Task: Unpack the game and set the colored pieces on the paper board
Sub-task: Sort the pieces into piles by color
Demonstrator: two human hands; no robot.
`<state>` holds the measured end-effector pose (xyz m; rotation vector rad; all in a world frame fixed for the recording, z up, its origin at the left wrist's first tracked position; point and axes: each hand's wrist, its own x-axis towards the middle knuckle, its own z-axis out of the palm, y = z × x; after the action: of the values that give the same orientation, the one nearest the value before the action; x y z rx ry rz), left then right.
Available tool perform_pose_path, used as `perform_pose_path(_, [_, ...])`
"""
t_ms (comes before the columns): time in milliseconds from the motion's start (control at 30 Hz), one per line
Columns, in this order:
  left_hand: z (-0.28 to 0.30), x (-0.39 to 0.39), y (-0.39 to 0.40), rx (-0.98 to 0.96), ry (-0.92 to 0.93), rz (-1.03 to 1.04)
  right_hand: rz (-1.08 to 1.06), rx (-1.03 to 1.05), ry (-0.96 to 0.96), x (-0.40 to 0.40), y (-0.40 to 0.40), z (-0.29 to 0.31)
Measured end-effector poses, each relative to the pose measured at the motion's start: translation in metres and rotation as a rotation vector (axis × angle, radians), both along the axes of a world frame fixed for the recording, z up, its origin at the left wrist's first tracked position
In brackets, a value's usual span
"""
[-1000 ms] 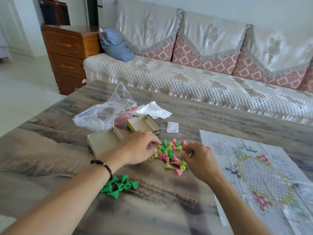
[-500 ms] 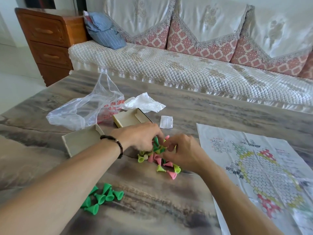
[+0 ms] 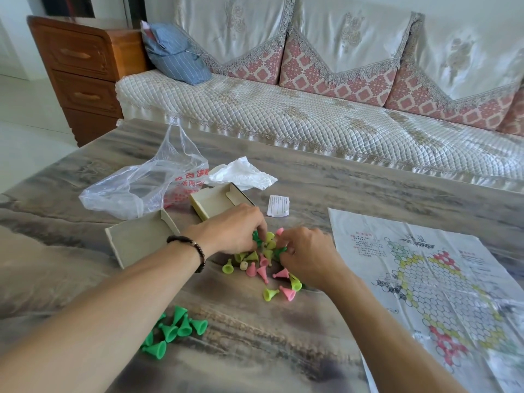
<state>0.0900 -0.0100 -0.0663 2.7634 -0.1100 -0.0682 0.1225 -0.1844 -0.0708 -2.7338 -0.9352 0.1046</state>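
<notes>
Both hands are down in the mixed pile (image 3: 266,259) sorting colours; left hand (image 3: 235,231) and right hand (image 3: 306,251) each look to be pinching a green piece, hard to tell; sorted greens (image 3: 173,330) sit near the left forearm; paper board (image 3: 431,282) waits at right; I'd pull one colour at a time

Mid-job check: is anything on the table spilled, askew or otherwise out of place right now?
Nothing damaged. The mixed pieces lie tipped in a loose heap between both hands, not on the paper board, which is creased and bare. A green group sits apart, nearer the table edge.
</notes>
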Motion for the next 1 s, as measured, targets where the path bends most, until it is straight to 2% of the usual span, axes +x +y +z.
perform_pose_path(433, [0.006,-0.004,-0.003,0.008,-0.071,-0.005,0.05,0.025,0.003,-0.002,0.001,0.003])
perform_pose_path(733, [0.018,-0.016,0.003,-0.085,-0.108,0.002,-0.062,0.302,0.05,-0.006,0.0,0.015])
perform_pose_path(1000, [0.036,-0.081,0.028,-0.147,-0.106,0.074,0.0,0.382,0.125,-0.046,0.013,0.03])
